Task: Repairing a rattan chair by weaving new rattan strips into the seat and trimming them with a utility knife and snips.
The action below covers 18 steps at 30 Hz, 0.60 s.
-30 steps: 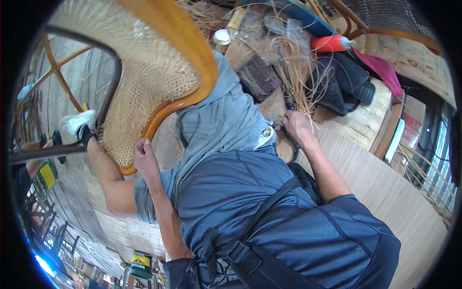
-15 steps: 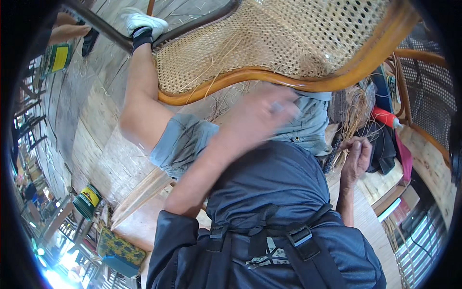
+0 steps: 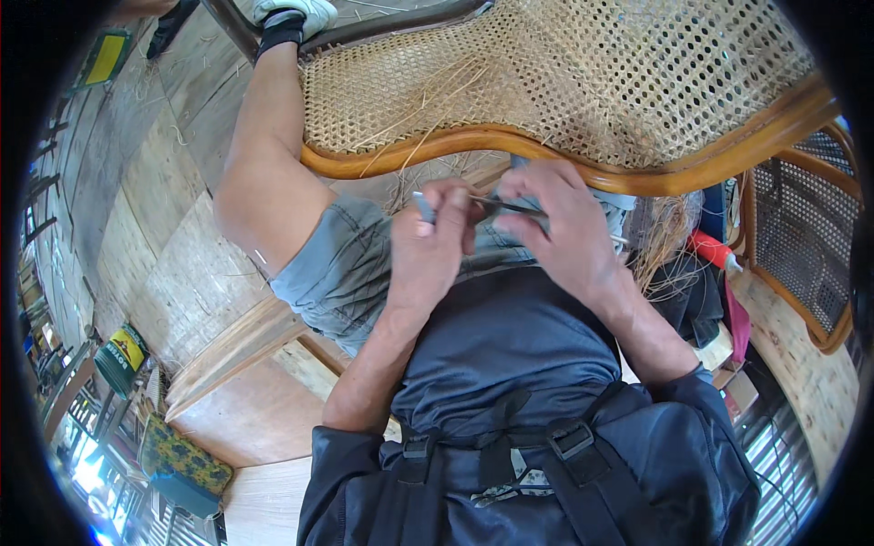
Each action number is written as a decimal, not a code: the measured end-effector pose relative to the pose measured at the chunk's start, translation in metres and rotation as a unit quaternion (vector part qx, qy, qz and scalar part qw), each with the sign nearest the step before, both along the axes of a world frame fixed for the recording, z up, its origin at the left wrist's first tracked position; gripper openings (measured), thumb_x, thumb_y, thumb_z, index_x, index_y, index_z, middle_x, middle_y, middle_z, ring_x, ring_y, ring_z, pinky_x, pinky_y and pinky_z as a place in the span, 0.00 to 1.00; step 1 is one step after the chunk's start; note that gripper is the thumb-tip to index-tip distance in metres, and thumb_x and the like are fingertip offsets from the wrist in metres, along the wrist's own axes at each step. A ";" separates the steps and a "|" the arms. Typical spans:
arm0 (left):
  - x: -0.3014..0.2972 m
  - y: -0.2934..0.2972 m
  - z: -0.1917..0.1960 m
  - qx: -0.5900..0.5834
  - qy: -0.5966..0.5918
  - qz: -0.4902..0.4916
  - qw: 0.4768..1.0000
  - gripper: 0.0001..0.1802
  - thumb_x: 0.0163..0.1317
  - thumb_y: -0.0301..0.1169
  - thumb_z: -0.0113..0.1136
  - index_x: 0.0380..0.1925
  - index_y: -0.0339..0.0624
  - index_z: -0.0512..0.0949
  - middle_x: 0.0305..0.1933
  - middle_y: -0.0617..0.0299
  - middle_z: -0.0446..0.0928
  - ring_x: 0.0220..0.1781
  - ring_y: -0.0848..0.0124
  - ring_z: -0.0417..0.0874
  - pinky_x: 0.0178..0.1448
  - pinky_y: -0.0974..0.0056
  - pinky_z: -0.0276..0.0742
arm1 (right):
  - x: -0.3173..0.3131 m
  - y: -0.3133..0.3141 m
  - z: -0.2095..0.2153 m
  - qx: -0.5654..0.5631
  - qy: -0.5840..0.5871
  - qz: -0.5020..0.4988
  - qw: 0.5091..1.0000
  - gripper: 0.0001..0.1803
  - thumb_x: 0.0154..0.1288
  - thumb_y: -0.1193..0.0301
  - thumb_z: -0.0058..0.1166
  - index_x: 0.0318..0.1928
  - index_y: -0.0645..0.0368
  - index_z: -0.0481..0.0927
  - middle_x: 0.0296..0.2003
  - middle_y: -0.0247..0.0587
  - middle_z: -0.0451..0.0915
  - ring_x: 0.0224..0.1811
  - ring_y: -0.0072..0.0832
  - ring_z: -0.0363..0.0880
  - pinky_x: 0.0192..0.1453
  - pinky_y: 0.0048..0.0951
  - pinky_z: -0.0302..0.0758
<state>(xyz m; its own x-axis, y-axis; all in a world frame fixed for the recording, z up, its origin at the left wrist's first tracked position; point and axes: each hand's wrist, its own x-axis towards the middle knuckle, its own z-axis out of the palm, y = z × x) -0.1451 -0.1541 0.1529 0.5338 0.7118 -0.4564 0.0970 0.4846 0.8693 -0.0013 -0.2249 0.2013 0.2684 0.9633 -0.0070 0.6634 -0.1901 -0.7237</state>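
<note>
Over my lap, my left hand is closed around a thin, dark, rod-like piece. A small light-grey flat bit sticks out by its fingers. My right hand, somewhat blurred, has the other end of the dark piece between its thumb and fingers. What kind of piece it is cannot be made out. Just beyond both hands runs the curved orange-brown wooden frame of a chair, filled with woven cane mesh. Loose cane strands lie on the mesh.
A bundle of cane strands hangs at my right, beside a red tube with a white tip. Another cane-panelled chair stands at the far right. Green tins and a patterned box are at the left.
My right hand has moved from the cane bundle to my lap, in front of the chair frame. My left hand has drawn back leftward, and both now meet at the dark piece.
</note>
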 end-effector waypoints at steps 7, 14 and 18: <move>-0.001 0.022 -0.014 -0.122 -0.073 0.158 0.977 0.10 0.67 0.35 0.51 0.36 0.39 0.73 0.26 0.64 0.74 0.17 0.81 0.68 0.18 0.76 0.60 | -0.004 -0.007 -0.025 -0.201 0.287 0.099 0.931 0.23 0.64 0.54 0.50 0.47 0.60 0.74 0.41 0.42 0.77 0.46 0.35 0.75 0.47 0.35 0.71; 0.020 0.035 -0.029 -0.078 0.055 0.009 0.995 0.12 0.66 0.36 0.52 0.37 0.37 0.74 0.28 0.62 0.75 0.19 0.79 0.71 0.21 0.73 0.63 | 0.039 0.026 -0.047 0.231 0.678 -0.121 0.687 0.16 0.72 0.66 0.39 0.47 0.68 0.72 0.26 0.32 0.69 0.34 0.23 0.70 0.46 0.26 0.69; 0.036 0.063 -0.067 0.307 0.264 -0.156 0.901 0.09 0.60 0.34 0.56 0.36 0.40 0.77 0.31 0.54 0.76 0.29 0.61 0.79 0.33 0.59 0.74 | 0.059 0.056 -0.028 0.229 0.544 -0.182 0.786 0.15 0.71 0.67 0.41 0.41 0.68 0.74 0.20 0.28 0.60 0.25 0.17 0.59 0.36 0.24 0.64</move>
<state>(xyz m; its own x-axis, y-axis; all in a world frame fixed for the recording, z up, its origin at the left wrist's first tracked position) -0.1089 -0.0913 0.0863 0.5760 0.7691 -0.2770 0.6239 -0.1946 0.7569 0.0572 -0.1687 0.1737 0.6018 0.7926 -0.0980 -0.4349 0.2223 -0.8726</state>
